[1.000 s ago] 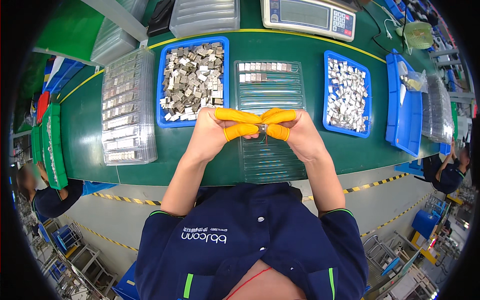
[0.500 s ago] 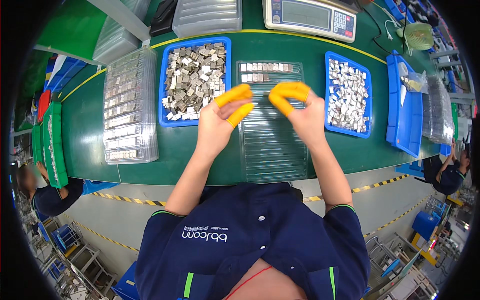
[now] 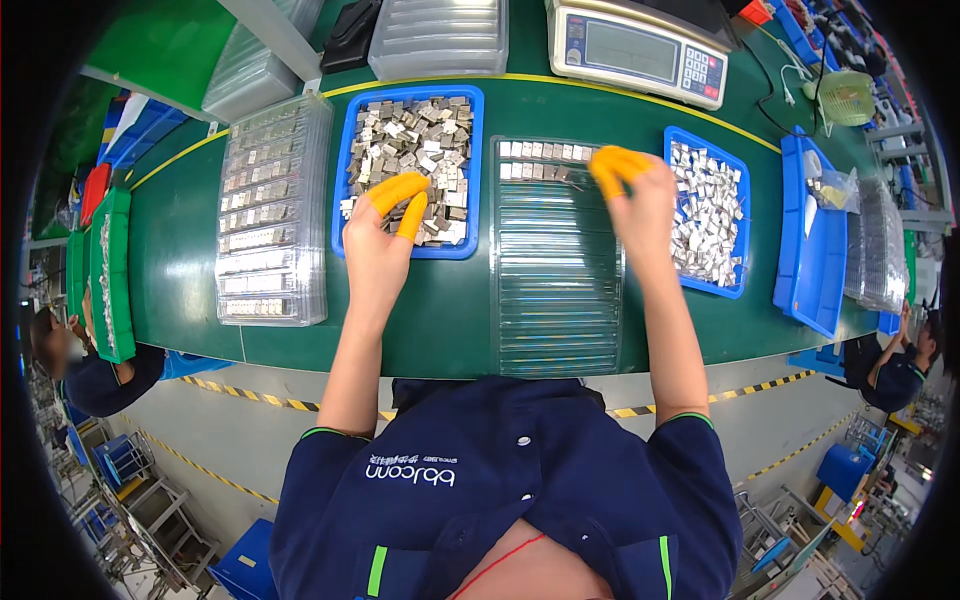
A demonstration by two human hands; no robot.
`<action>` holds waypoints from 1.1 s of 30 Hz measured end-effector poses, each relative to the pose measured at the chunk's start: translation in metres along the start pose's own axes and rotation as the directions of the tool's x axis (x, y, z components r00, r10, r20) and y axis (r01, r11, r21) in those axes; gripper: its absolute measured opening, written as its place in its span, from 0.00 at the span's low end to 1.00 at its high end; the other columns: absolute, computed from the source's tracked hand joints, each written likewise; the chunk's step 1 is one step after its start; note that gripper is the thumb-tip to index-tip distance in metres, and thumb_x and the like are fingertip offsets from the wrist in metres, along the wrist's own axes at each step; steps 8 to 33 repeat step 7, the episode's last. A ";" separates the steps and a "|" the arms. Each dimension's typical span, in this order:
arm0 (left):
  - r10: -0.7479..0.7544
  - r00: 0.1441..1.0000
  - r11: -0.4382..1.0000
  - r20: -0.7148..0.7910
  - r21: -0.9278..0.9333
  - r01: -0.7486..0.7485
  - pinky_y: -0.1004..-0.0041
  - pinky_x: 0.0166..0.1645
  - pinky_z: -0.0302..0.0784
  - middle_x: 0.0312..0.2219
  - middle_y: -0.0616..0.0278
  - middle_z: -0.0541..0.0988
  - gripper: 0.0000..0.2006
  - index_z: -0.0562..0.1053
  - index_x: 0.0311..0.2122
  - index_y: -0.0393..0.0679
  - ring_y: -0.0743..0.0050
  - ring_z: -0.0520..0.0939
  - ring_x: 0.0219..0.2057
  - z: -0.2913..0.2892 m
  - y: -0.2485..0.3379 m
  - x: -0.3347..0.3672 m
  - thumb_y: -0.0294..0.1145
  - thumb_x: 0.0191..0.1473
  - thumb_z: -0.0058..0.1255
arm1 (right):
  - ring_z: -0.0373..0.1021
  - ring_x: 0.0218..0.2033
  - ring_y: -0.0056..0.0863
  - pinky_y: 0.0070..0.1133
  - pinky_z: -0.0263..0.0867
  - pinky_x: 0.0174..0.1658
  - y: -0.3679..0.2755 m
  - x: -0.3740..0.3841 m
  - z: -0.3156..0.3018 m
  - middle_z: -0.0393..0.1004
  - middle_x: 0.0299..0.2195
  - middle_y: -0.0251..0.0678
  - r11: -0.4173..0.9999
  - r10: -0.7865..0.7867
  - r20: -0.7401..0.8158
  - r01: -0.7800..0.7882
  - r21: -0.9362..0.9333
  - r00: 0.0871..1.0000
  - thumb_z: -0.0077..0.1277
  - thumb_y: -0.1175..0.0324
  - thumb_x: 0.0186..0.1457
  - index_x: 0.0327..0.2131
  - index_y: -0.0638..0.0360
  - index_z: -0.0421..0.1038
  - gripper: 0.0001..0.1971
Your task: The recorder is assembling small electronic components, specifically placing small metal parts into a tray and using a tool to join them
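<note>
My left hand (image 3: 380,232), with yellow finger covers, is over the left blue tray (image 3: 340,240) of small silvery metal pieces (image 3: 425,130). Its thumb and forefinger tips come together at the pieces; whatever is between them is too small to make out. Before me lies a clear ribbed plastic tray (image 3: 556,290), with two rows of metal pieces (image 3: 545,152) in its far end. At that tray's upper right corner is my right hand (image 3: 640,200), also in yellow finger covers. Its fingers are bent together, and their tips hide anything they hold.
Right of the clear tray stands a blue tray (image 3: 738,280) of small white-and-silver pieces. Filled clear trays (image 3: 270,215) are stacked at the left. A scale (image 3: 640,55) and a clear container (image 3: 440,40) stand at the back. Another blue bin (image 3: 815,260) leans farther right.
My hands have parted from above the clear tray: the left to the blue tray of metal pieces, the right to the clear tray's right edge. The second row now reaches farther right.
</note>
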State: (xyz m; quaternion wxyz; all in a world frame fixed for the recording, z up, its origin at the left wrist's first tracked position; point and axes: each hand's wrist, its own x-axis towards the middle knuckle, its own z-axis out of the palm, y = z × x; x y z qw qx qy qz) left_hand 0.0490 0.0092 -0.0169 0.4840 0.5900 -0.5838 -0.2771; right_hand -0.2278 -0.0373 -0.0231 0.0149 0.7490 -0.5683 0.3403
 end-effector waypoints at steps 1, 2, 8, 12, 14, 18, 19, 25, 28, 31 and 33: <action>0.048 0.999 0.984 0.016 0.172 -0.050 0.72 0.44 0.69 0.33 0.56 0.77 0.10 0.76 0.36 0.39 0.64 0.75 0.38 -0.001 0.003 0.006 0.23 0.44 0.54 | 0.68 0.36 0.37 0.29 0.61 0.43 0.009 0.000 -0.011 0.75 0.32 0.37 0.996 0.087 -0.018 -0.087 0.027 0.996 0.54 0.70 0.44 0.32 0.57 0.75 0.08; 0.093 0.995 0.934 0.036 0.343 -0.100 0.70 0.44 0.69 0.32 0.55 0.77 0.11 0.76 0.35 0.40 0.61 0.74 0.37 -0.003 0.006 0.011 0.23 0.41 0.56 | 0.69 0.35 0.40 0.29 0.63 0.41 0.014 0.000 -0.024 0.75 0.33 0.40 0.980 0.195 -0.053 -0.193 0.040 0.979 0.53 0.70 0.47 0.34 0.59 0.75 0.09; 0.105 0.953 0.870 0.285 0.437 -0.227 0.66 0.42 0.68 0.30 0.54 0.75 0.10 0.78 0.31 0.43 0.58 0.71 0.36 -0.005 0.004 0.026 0.29 0.38 0.60 | 0.69 0.42 0.39 0.26 0.61 0.50 0.084 -0.045 -0.066 0.73 0.39 0.44 0.847 0.521 0.221 -0.531 -0.016 0.825 0.54 0.70 0.45 0.41 0.56 0.73 0.15; 0.105 0.953 0.870 0.285 0.437 -0.227 0.66 0.42 0.68 0.30 0.54 0.75 0.10 0.78 0.31 0.43 0.58 0.71 0.36 -0.005 0.004 0.026 0.29 0.38 0.60 | 0.69 0.42 0.39 0.26 0.61 0.50 0.084 -0.045 -0.066 0.73 0.39 0.44 0.847 0.521 0.221 -0.531 -0.016 0.825 0.54 0.70 0.45 0.41 0.56 0.73 0.15; 0.105 0.953 0.870 0.285 0.437 -0.227 0.66 0.42 0.68 0.30 0.54 0.75 0.10 0.78 0.31 0.43 0.58 0.71 0.36 -0.005 0.004 0.026 0.29 0.38 0.60 | 0.69 0.42 0.39 0.26 0.61 0.50 0.084 -0.045 -0.066 0.73 0.39 0.44 0.847 0.521 0.221 -0.531 -0.016 0.825 0.54 0.70 0.45 0.41 0.56 0.73 0.15; 0.105 0.953 0.870 0.285 0.437 -0.227 0.66 0.42 0.68 0.30 0.54 0.75 0.10 0.78 0.31 0.43 0.58 0.71 0.36 -0.005 0.004 0.026 0.29 0.38 0.60 | 0.69 0.42 0.39 0.26 0.61 0.50 0.084 -0.045 -0.066 0.73 0.39 0.44 0.847 0.521 0.221 -0.531 -0.016 0.825 0.54 0.70 0.45 0.41 0.56 0.73 0.15; 0.105 0.953 0.870 0.285 0.437 -0.227 0.66 0.42 0.68 0.30 0.54 0.75 0.10 0.78 0.31 0.43 0.58 0.71 0.36 -0.005 0.004 0.026 0.29 0.38 0.60 | 0.69 0.42 0.39 0.26 0.61 0.50 0.084 -0.045 -0.066 0.73 0.39 0.44 0.847 0.521 0.221 -0.531 -0.016 0.825 0.54 0.70 0.45 0.41 0.56 0.73 0.15; 0.105 0.953 0.870 0.285 0.437 -0.227 0.66 0.42 0.68 0.30 0.54 0.75 0.10 0.78 0.31 0.43 0.58 0.71 0.36 -0.005 0.004 0.026 0.29 0.38 0.60 | 0.69 0.42 0.39 0.26 0.61 0.50 0.084 -0.045 -0.066 0.73 0.39 0.44 0.847 0.521 0.221 -0.531 -0.016 0.825 0.54 0.70 0.45 0.41 0.56 0.73 0.15; 0.105 0.953 0.870 0.285 0.437 -0.227 0.66 0.42 0.68 0.30 0.54 0.75 0.10 0.78 0.31 0.43 0.58 0.71 0.36 -0.005 0.004 0.026 0.29 0.38 0.60 | 0.69 0.42 0.39 0.26 0.61 0.50 0.084 -0.045 -0.066 0.73 0.39 0.44 0.847 0.521 0.221 -0.531 -0.016 0.825 0.54 0.70 0.45 0.41 0.56 0.73 0.15; 0.105 0.953 0.870 0.285 0.437 -0.227 0.66 0.42 0.68 0.30 0.54 0.75 0.10 0.78 0.31 0.43 0.58 0.71 0.36 -0.005 0.004 0.026 0.29 0.38 0.60 | 0.69 0.42 0.39 0.26 0.61 0.50 0.084 -0.045 -0.066 0.73 0.39 0.44 0.847 0.521 0.221 -0.531 -0.016 0.825 0.54 0.70 0.45 0.41 0.56 0.73 0.15; 0.105 0.953 0.870 0.285 0.437 -0.227 0.66 0.42 0.68 0.30 0.54 0.75 0.10 0.78 0.31 0.43 0.58 0.71 0.36 -0.005 0.004 0.026 0.29 0.38 0.60 | 0.69 0.42 0.39 0.26 0.61 0.50 0.084 -0.045 -0.066 0.73 0.39 0.44 0.847 0.521 0.221 -0.531 -0.016 0.825 0.54 0.70 0.45 0.41 0.56 0.73 0.15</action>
